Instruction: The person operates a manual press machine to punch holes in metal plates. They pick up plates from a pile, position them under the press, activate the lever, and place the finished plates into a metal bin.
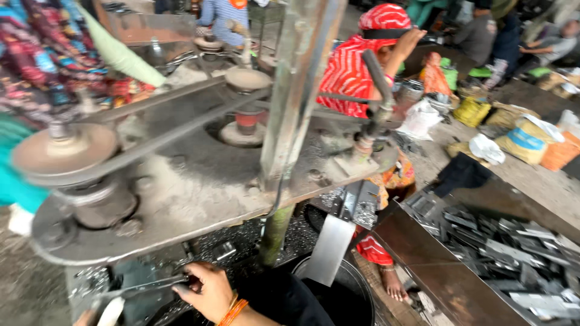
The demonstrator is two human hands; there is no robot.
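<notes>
Head view, looking down over a belt-driven machine; picture partly motion-blurred. Right hand low in frame, orange thread band at the wrist, fingers curled and pinched on the end of a thin grey metal strip; strip runs leftward from the hand, roughly level, over dark machine parts below the plate. Left hand barely in frame at the bottom edge; only a sliver shows beside a pale rounded object; cannot tell how far its fingers are open or whether they hold anything.

Above the hands: heavy dusty steel plate serving as the tabletop; large pulley at its left end, smaller pulley further back, dark belt stretched between them; grey grit heaped on the plate. Upright steel post rises through the middle. Lever with a dark handle stands tilted at the plate's right edge; flat shiny metal chute hangs below it, over a dark round bin.

Right of the bin: brown tray heaped with small grey stamped metal pieces. Behind the machine: a seated person in red-orange patterned cloth, bare foot near the tray; sacks and bags on the floor beyond.
</notes>
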